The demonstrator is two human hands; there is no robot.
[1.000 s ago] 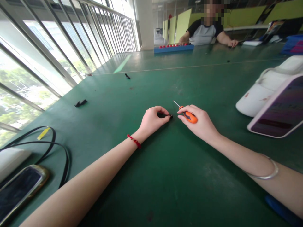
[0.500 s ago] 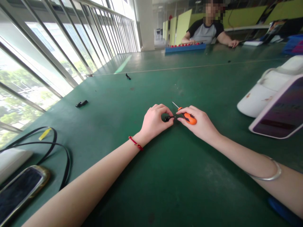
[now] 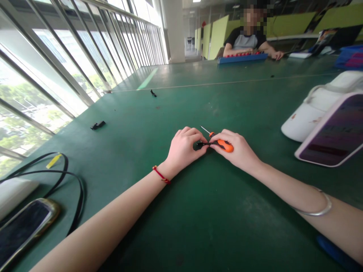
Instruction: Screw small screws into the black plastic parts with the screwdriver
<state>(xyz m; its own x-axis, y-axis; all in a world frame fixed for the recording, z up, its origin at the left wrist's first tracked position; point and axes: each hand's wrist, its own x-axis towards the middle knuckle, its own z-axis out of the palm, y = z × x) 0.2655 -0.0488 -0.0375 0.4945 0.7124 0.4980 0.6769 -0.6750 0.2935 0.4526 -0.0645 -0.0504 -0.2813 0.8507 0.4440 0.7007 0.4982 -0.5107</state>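
My left hand (image 3: pixel 185 146) pinches a small black part (image 3: pixel 200 144) between thumb and fingertips, just above the green table (image 3: pixel 159 226). Its exact kind is too small to make out. My right hand (image 3: pixel 236 147) is closed around a screwdriver (image 3: pixel 226 146) with an orange and black handle. The thin metal shaft points away to the upper left, clear of the part. My right thumb and fingertip meet at the right end of the black part, close to my left fingertips.
Two small black pieces (image 3: pixel 98 125) (image 3: pixel 153 93) lie further left. Phone (image 3: pixel 25 226) and black cable (image 3: pixel 81 189) are at lower left; a white bottle (image 3: pixel 309 109) and propped phone (image 3: pixel 331 132) at right. Across the table a person (image 3: pixel 246 41) sits behind a blue tray (image 3: pixel 244 58).
My right hand has moved slightly left, and its fingertips now touch the black part's end. The screwdriver shifted with it. Across the table, the blue tray has slid to the right.
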